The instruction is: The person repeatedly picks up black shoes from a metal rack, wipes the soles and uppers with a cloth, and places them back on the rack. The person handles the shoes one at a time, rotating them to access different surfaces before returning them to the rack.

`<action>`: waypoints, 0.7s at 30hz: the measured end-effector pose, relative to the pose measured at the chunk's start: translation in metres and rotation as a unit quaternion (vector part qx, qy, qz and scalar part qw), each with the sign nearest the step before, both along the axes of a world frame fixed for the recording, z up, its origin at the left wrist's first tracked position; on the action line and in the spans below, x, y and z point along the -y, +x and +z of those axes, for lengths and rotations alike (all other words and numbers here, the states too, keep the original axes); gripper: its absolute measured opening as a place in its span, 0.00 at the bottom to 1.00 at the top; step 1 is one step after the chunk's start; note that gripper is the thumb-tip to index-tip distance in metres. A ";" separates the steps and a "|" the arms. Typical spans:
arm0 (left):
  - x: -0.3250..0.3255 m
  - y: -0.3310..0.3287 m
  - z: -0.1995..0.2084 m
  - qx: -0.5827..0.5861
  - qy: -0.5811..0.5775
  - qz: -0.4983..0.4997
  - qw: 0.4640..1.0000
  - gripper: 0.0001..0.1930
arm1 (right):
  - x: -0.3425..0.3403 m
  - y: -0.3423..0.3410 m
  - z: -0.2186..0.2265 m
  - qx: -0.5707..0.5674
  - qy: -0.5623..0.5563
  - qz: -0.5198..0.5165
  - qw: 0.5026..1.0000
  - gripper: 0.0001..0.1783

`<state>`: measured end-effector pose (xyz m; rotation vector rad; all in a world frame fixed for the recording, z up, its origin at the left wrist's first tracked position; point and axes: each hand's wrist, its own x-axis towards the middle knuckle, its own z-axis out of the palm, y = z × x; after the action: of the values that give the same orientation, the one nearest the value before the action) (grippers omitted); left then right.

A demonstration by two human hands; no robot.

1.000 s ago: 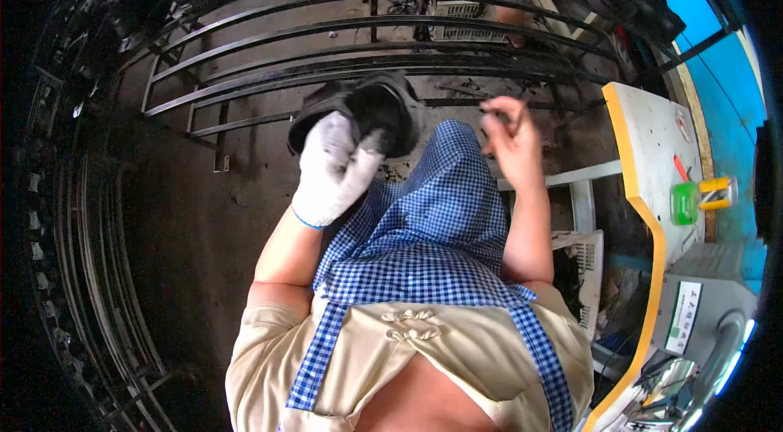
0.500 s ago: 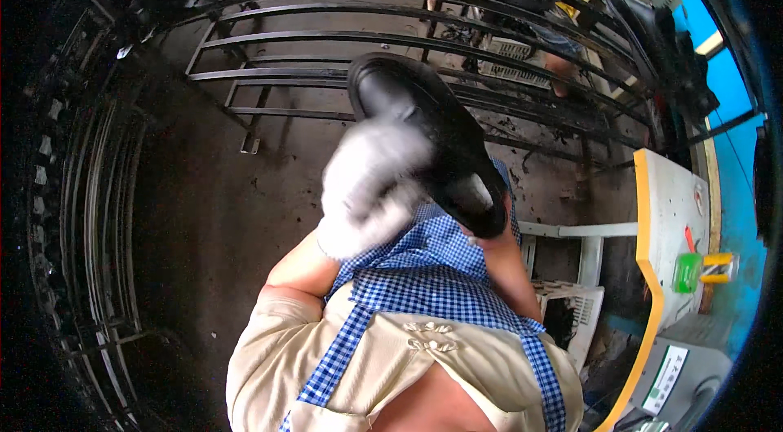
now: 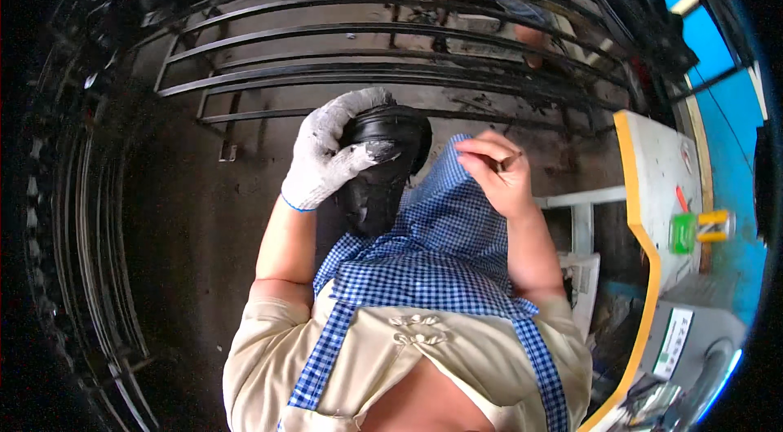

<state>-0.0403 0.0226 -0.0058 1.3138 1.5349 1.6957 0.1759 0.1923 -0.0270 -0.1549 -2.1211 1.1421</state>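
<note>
A black shoe [image 3: 390, 124] is gripped by my left hand [image 3: 326, 142], which wears a white knitted glove with dark smudges on the fingertips. The gloved fingers wrap over one end of the shoe, with the thumb across its front. Below, the rest of the shoe comes down close to my blue checked apron [image 3: 440, 224]. My bare right hand [image 3: 499, 171] is raised to the right of the shoe, apart from it. Its fingers are bent and drawn together toward the thumb; what they hold, if anything, is too small to make out.
Beyond my hands runs a black metal rack [image 3: 326, 28] with dark shoes along its far side. On the right stands a white table [image 3: 661, 163] with a yellow edge, bearing a green-and-yellow container [image 3: 683, 234]. Behind it is a grey machine [image 3: 701, 326]. More metal rails [image 3: 86, 228] line the left.
The shoe has been turned and drawn nearer my body, in my gloved left hand. My right hand has let go of the shoe and lifted away to the right.
</note>
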 end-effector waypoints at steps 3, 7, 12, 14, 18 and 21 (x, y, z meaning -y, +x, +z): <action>-0.011 0.012 0.002 0.099 -0.035 -0.082 0.991 0.41 | 0.007 -0.010 0.049 -0.008 0.114 0.047 0.992 0.13; -0.019 0.022 0.003 0.029 -0.063 -0.121 0.990 0.40 | -0.004 -0.015 0.069 0.037 0.297 0.086 0.950 0.15; -0.025 0.026 -0.004 -0.078 -0.033 -0.149 0.985 0.31 | -0.001 -0.008 0.089 0.127 0.420 0.124 0.890 0.14; -0.027 0.029 -0.001 -0.106 -0.046 -0.168 0.979 0.30 | 0.005 -0.006 0.097 0.176 0.454 0.128 0.864 0.12; -0.029 0.034 -0.006 -0.106 -0.054 -0.178 0.977 0.29 | 0.010 -0.012 0.107 0.278 0.473 0.157 0.821 0.07; -0.031 0.035 -0.009 -0.094 -0.054 -0.181 0.978 0.29 | 0.006 -0.016 0.101 0.283 0.473 0.164 0.818 0.07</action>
<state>-0.0052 0.0539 -0.0147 1.6173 1.3630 1.2759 0.1600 0.1860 0.0737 0.4003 -3.0855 0.0461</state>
